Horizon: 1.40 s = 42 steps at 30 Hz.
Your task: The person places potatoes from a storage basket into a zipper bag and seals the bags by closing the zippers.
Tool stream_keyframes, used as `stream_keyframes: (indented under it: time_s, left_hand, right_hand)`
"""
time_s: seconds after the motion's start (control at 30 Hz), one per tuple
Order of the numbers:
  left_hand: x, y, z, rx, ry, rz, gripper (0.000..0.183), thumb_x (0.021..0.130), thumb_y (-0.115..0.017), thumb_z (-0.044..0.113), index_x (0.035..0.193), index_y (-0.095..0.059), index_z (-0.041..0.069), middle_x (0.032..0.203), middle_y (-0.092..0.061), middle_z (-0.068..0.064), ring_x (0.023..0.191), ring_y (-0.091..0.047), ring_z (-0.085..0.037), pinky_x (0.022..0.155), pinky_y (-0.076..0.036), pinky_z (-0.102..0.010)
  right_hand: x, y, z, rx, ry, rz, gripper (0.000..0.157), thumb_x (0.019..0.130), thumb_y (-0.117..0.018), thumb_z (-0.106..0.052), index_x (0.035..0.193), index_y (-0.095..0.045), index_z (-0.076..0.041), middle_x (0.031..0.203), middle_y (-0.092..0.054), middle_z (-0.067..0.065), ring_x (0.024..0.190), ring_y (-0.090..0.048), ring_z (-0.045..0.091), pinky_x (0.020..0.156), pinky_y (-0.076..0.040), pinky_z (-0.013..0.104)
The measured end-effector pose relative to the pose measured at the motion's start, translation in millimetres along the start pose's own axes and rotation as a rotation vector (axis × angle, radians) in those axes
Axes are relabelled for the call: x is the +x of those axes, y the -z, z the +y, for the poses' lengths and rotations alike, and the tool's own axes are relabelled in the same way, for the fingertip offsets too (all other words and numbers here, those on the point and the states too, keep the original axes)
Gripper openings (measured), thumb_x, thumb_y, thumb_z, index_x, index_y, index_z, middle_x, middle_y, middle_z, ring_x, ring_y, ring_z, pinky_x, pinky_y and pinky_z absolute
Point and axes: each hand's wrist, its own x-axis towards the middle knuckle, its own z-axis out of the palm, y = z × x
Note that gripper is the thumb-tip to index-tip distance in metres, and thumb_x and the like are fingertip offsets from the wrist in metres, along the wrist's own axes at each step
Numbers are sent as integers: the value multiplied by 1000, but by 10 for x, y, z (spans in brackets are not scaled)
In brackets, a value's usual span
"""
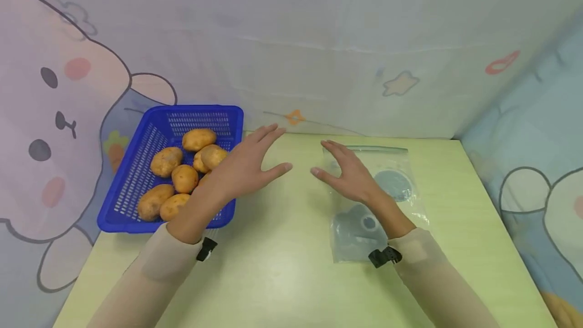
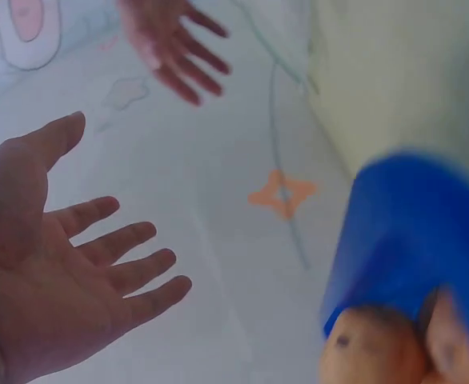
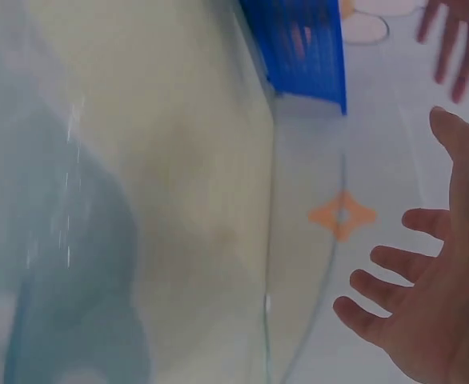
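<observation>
Both hands are raised over the table with fingers spread and nothing held. My left hand (image 1: 243, 166) is beside the right side of a blue plastic basket (image 1: 238, 130), its forearm crossing in front of part of it. Inside the basket lie several potatoes (image 1: 166, 161), some hidden behind that arm. My right hand (image 1: 348, 173) is above a clear zip bag (image 1: 337, 254) with a blue-grey print, lying flat. In the left wrist view the left palm (image 2: 50, 288) shows bare; the right wrist view shows the right palm (image 3: 438, 320) likewise bare.
The pale green-yellow table (image 1: 282, 267) meets a printed cloth backdrop (image 1: 296, 39) along its back edge. More printed cloth (image 1: 537, 130) hangs at the right side. The basket stands at the table's back left, and the bag lies right of the middle.
</observation>
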Motion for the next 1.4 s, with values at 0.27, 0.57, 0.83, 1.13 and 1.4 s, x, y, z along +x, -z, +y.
stream_keyframes:
  time_s: [0.27,0.57,0.83,1.13,1.4]
  left_hand:
    - [-307,484,-406,14,37,151,79,105,-61,52,169,-29,18,174,-25,-10,159,-24,-39,120,-30,-68]
    - [-739,751,-1314,-14,263,301,80,106,-61,47,166,-30,6,166,-33,-29,149,-32,-55,113,-31,-76]
    - [-1126,839,-2087,-36,439,258,75,112,-44,35,160,-18,-15,152,-31,-49,138,-31,-70,109,-27,-81]
    - [-1439,774,-2476,-276,602,72,85,114,-35,43,158,2,-20,153,-21,-54,139,-29,-71,110,-30,-79]
    - [-1510,655,-2555,-374,588,0,72,116,-28,36,159,-10,-18,147,-36,-51,121,-58,-55,99,-55,-54]
  right_hand:
    - [298,-388,-362,114,42,24,84,100,-56,-70,167,-35,-23,169,-36,2,157,-31,28,124,-29,58]
    - [595,-730,-738,292,60,24,74,103,-60,-56,164,-42,-19,164,-45,3,149,-45,27,117,-43,52]
    - [797,-1018,-959,538,-24,13,70,105,-61,-52,162,-44,-16,161,-50,9,141,-54,34,110,-50,50]
    - [847,-1410,-1075,825,-224,-33,75,103,-68,-45,164,-39,-12,160,-48,17,140,-55,31,103,-56,51]
    - [797,-1626,-1214,1002,-264,-85,64,103,-69,-23,161,-43,-13,151,-55,14,130,-63,32,97,-59,54]
